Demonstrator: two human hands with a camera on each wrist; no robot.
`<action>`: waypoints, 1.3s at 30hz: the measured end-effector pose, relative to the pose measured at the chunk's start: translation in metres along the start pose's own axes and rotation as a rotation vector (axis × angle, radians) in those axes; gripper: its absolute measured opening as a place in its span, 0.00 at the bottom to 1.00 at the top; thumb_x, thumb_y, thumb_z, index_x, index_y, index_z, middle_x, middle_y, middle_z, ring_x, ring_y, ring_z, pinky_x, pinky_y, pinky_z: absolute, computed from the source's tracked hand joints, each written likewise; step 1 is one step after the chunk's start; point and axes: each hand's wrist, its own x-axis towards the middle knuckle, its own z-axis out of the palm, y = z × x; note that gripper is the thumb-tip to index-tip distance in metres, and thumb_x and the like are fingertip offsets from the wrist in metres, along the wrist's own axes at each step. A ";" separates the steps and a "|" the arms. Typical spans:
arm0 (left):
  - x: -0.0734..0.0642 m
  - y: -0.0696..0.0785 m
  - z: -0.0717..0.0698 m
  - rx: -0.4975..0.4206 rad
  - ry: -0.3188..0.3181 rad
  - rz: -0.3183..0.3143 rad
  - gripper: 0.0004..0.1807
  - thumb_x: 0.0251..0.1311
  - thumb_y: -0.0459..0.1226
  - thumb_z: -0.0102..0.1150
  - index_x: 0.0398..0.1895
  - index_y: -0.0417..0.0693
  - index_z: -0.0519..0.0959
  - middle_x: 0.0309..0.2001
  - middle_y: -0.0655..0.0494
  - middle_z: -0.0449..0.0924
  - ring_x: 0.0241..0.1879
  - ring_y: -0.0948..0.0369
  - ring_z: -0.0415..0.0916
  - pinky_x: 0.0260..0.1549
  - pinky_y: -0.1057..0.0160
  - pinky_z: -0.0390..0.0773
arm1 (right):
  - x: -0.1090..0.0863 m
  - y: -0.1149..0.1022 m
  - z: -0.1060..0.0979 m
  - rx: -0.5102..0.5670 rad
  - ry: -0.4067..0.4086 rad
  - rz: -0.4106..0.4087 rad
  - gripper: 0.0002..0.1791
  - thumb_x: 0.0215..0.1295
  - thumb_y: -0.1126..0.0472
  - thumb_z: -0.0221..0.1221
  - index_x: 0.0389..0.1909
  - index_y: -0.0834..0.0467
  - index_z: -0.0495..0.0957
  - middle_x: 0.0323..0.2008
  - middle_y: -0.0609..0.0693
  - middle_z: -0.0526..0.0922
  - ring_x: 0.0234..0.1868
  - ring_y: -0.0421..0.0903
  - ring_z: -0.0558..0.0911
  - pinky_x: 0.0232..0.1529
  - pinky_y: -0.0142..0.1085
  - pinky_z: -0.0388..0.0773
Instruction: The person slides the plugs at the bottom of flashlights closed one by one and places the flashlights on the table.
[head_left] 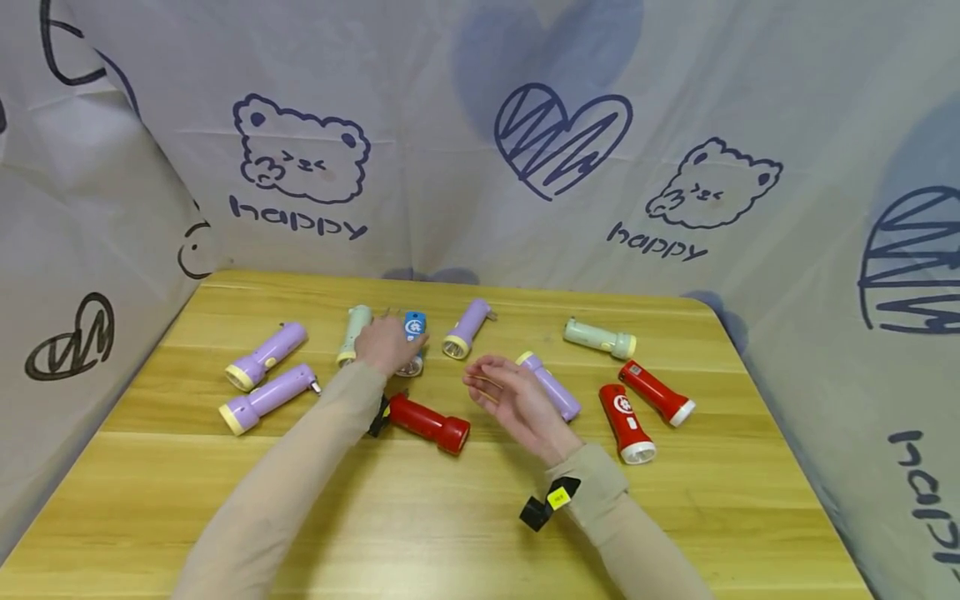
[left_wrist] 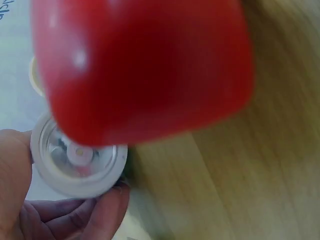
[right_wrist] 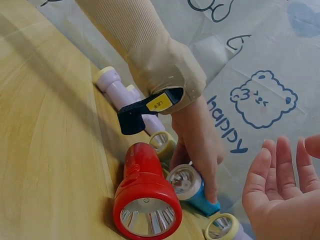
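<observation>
My left hand [head_left: 384, 343] grips a blue flashlight [head_left: 415, 323] near the back of the table. In the left wrist view, thumb and fingers sit on both sides of its white-rimmed lens [left_wrist: 81, 155]. A pale green flashlight [head_left: 356, 325] lies beside this hand, partly hidden. Close below the left wrist lies a red flashlight [head_left: 431, 422], which fills much of the left wrist view. Holding nothing, my right hand [head_left: 517, 404] hovers with loosely bent fingers, palm turned inward. A purple flashlight [head_left: 555, 390] lies just beyond it, partly covered.
Two purple flashlights [head_left: 266, 357] lie at the left of the wooden table [head_left: 420, 533]. Another purple flashlight [head_left: 468, 323] lies at the back middle. To the right are a green flashlight [head_left: 596, 336] and two red flashlights [head_left: 624, 417]. Printed white cloth [head_left: 435, 167] hangs behind.
</observation>
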 end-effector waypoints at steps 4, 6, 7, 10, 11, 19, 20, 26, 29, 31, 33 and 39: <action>-0.004 0.006 -0.002 0.010 -0.012 0.012 0.35 0.67 0.61 0.54 0.44 0.34 0.81 0.35 0.40 0.84 0.27 0.51 0.80 0.19 0.57 0.79 | -0.001 0.000 -0.001 0.001 0.004 0.001 0.08 0.77 0.64 0.47 0.48 0.57 0.75 0.45 0.48 0.83 0.50 0.44 0.81 0.57 0.32 0.79; -0.007 0.008 -0.004 0.008 -0.014 0.018 0.35 0.67 0.61 0.54 0.46 0.33 0.81 0.37 0.39 0.84 0.30 0.50 0.81 0.22 0.56 0.81 | -0.001 0.000 -0.002 -0.002 -0.002 -0.001 0.08 0.77 0.64 0.48 0.48 0.57 0.75 0.45 0.48 0.83 0.50 0.44 0.81 0.57 0.32 0.79; -0.008 0.010 -0.005 0.008 -0.018 0.019 0.35 0.66 0.61 0.54 0.46 0.33 0.81 0.38 0.39 0.84 0.30 0.50 0.81 0.23 0.55 0.82 | -0.001 0.000 -0.003 -0.005 -0.005 -0.002 0.08 0.77 0.64 0.47 0.48 0.57 0.75 0.45 0.48 0.83 0.50 0.44 0.81 0.57 0.32 0.79; -0.014 0.011 -0.007 -0.002 -0.044 0.023 0.35 0.65 0.61 0.56 0.46 0.33 0.80 0.39 0.40 0.84 0.31 0.51 0.80 0.26 0.56 0.82 | -0.002 -0.001 -0.003 -0.008 -0.012 -0.003 0.09 0.77 0.64 0.47 0.46 0.55 0.76 0.45 0.47 0.84 0.50 0.44 0.81 0.56 0.32 0.79; -0.016 0.012 -0.009 -0.005 -0.058 0.028 0.35 0.64 0.60 0.57 0.46 0.33 0.80 0.40 0.40 0.83 0.31 0.52 0.79 0.26 0.56 0.82 | -0.003 -0.001 -0.004 -0.010 -0.014 -0.003 0.09 0.77 0.64 0.47 0.45 0.54 0.77 0.44 0.47 0.84 0.50 0.44 0.81 0.56 0.32 0.79; -0.029 0.010 -0.012 -0.099 -0.162 0.064 0.28 0.58 0.49 0.64 0.47 0.33 0.75 0.38 0.43 0.80 0.32 0.54 0.75 0.29 0.60 0.77 | -0.004 0.001 -0.007 -0.011 -0.008 0.002 0.10 0.78 0.65 0.47 0.45 0.54 0.77 0.44 0.46 0.84 0.50 0.44 0.82 0.56 0.32 0.79; -0.030 0.010 -0.012 -0.111 -0.168 0.066 0.27 0.59 0.48 0.64 0.48 0.33 0.74 0.39 0.43 0.80 0.32 0.54 0.75 0.29 0.61 0.77 | -0.004 0.001 -0.007 -0.012 -0.007 0.003 0.10 0.77 0.65 0.46 0.45 0.54 0.77 0.44 0.46 0.84 0.50 0.44 0.82 0.56 0.32 0.79; -0.030 0.008 -0.009 -0.132 -0.164 0.068 0.25 0.64 0.48 0.62 0.49 0.33 0.74 0.40 0.42 0.80 0.31 0.55 0.75 0.26 0.64 0.75 | -0.003 0.002 -0.008 -0.024 -0.008 0.003 0.10 0.77 0.65 0.46 0.45 0.54 0.77 0.44 0.46 0.84 0.50 0.43 0.82 0.58 0.33 0.78; -0.029 0.007 -0.008 -0.117 -0.148 0.077 0.25 0.64 0.49 0.62 0.46 0.33 0.76 0.40 0.42 0.81 0.31 0.55 0.75 0.26 0.64 0.75 | -0.003 0.002 -0.009 -0.025 -0.007 0.002 0.11 0.78 0.65 0.46 0.44 0.53 0.78 0.44 0.46 0.84 0.50 0.44 0.82 0.59 0.33 0.78; -0.029 0.006 -0.007 -0.104 -0.143 0.084 0.25 0.64 0.50 0.62 0.45 0.33 0.76 0.40 0.42 0.81 0.30 0.55 0.75 0.26 0.63 0.76 | -0.003 0.002 -0.010 -0.021 -0.004 0.001 0.11 0.78 0.65 0.46 0.44 0.53 0.78 0.44 0.46 0.84 0.50 0.44 0.82 0.57 0.32 0.79; -0.029 0.006 -0.007 -0.093 -0.135 0.093 0.25 0.64 0.51 0.63 0.43 0.33 0.77 0.39 0.42 0.81 0.30 0.55 0.76 0.26 0.62 0.76 | -0.003 0.002 -0.010 -0.013 0.000 -0.003 0.11 0.78 0.65 0.46 0.44 0.54 0.77 0.43 0.47 0.84 0.49 0.44 0.83 0.55 0.32 0.80; -0.029 0.003 -0.006 -0.079 -0.111 0.111 0.25 0.63 0.52 0.64 0.39 0.34 0.77 0.35 0.43 0.80 0.28 0.56 0.75 0.24 0.62 0.76 | -0.003 0.002 -0.010 -0.018 0.005 -0.009 0.11 0.77 0.67 0.46 0.43 0.54 0.77 0.44 0.48 0.84 0.50 0.44 0.82 0.55 0.32 0.80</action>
